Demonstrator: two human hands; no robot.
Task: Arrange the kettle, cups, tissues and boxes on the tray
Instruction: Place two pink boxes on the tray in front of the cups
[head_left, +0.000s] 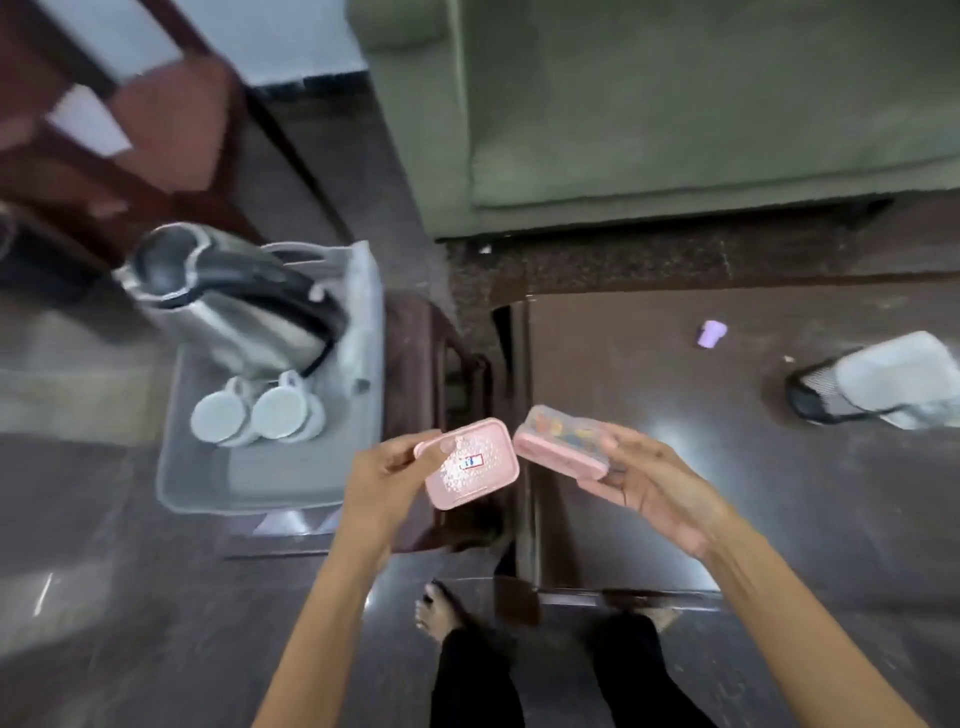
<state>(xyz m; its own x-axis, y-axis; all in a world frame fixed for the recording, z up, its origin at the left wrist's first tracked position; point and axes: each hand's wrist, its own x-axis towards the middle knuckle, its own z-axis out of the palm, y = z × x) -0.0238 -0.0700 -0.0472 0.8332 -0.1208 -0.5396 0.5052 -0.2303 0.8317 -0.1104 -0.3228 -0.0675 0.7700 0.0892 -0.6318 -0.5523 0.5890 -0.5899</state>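
Observation:
A grey plastic tray (197, 478) sits on a small dark stand at the left. In it stand a steel kettle (228, 306) with a black handle and two white cups (223, 415) (283, 408) side by side. My left hand (384, 478) grips a pink box (472, 462) with a small label, just right of the tray's near corner. My right hand (644, 478) holds a second pink box (563, 439) with colourful contents, tilted, beside the first. A tissue packet (878, 379) in a black holder lies on the dark table at the right.
A dark wooden table (675, 405) stretches to the right, with a small purple object (710, 333) on it. A green sofa (675, 104) stands behind. A wooden chair (130, 119) is at the upper left. My legs and bare foot (434, 613) are below on the floor.

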